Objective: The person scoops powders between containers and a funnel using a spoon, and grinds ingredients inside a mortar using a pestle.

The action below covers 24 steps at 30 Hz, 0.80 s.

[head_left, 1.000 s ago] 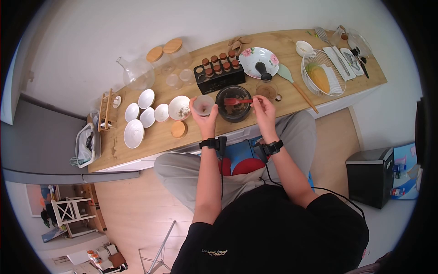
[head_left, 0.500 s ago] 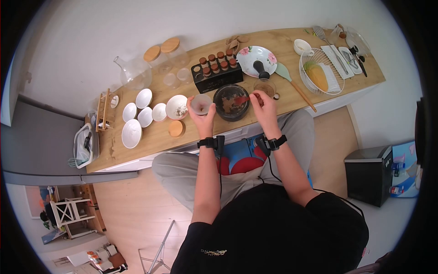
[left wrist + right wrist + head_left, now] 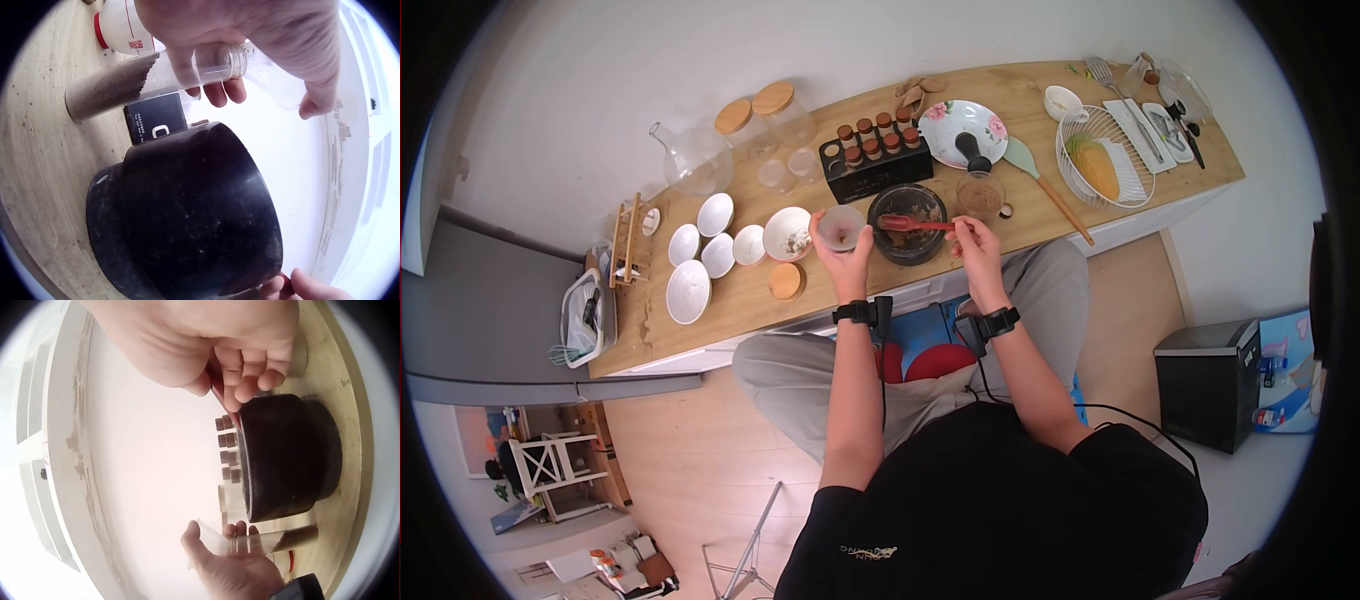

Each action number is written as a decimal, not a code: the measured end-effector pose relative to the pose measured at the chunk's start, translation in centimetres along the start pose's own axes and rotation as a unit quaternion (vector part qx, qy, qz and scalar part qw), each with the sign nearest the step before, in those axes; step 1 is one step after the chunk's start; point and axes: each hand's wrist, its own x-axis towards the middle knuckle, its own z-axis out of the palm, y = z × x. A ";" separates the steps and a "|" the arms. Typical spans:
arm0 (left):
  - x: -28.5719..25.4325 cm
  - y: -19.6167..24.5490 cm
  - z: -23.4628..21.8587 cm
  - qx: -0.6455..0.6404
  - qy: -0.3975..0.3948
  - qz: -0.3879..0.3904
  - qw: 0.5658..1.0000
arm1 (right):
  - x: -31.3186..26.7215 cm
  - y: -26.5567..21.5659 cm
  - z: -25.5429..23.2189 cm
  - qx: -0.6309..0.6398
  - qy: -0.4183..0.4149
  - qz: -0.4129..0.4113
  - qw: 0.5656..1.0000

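A wooden bench (image 3: 735,305) carries everything the 2 hands are working with. Toward its back stands a black rack (image 3: 878,180) with 8 brown-capped jars (image 3: 891,143), just beside a floral plate (image 3: 945,118). In front of the rack sits the dark mortar (image 3: 206,206), its mouth upward. To its left are 6 white bowls (image 3: 689,292), 1 holding bits of dark and pale matter, with a round wooden lid (image 3: 785,278) near that 1.

Next to the mortar is a clear bottle (image 3: 103,94), partly filled with brown powder. The left hand (image 3: 846,268) has its grip clamped round the bottle, fingers curled behind it, thumb beside the translucent funnel (image 3: 840,228) at its top. The right hand (image 3: 980,250) has its grip pinched together on the handle of a small red spoon (image 3: 918,226), whose head lies over the mortar's opening.
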 end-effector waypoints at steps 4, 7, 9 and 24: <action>0.0 0.0 -0.1 0.009 -0.001 0.004 1.000 | 0.1 0.1 -0.3 0.054 -0.009 0.014 0.998; 0.0 0.2 0.0 0.011 0.000 0.003 1.000 | 0.0 -1.0 -0.1 0.085 -0.012 0.012 0.996; 0.0 0.4 0.1 0.015 0.002 0.002 1.000 | -0.2 -2.0 0.2 0.093 -0.014 0.007 0.996; 0.0 0.8 0.2 -0.008 -0.004 -0.007 1.000 | -2.6 -6.8 4.4 -0.018 -0.200 -0.175 0.964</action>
